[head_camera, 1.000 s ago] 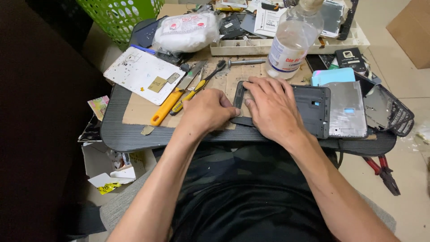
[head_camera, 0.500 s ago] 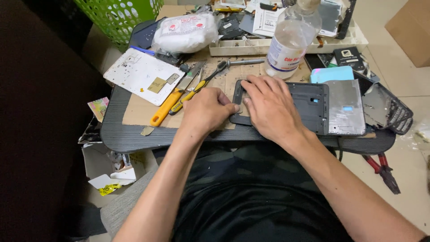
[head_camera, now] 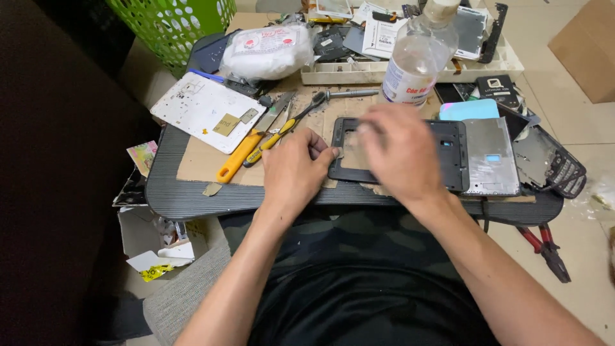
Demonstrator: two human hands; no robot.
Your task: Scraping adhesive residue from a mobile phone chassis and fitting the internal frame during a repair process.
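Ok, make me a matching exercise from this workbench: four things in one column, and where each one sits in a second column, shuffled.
Things:
1. black rectangular plastic frame
2. clear plastic bottle with a white label
3. yellow-handled utility knife
4. red-handled pliers

Places:
A. on the floor, right of the lap table
B. under both hands
C. behind the frame, standing upright
D. on cardboard, left of the left hand

Pairs: 1-B, 2-C, 3-D, 4-A

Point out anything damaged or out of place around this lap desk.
A dark handset at the desk's right edge lies opened up, its keypad part hanging past the rim. Red-handled pliers lie on the floor below. The left hand steadies the black frame.
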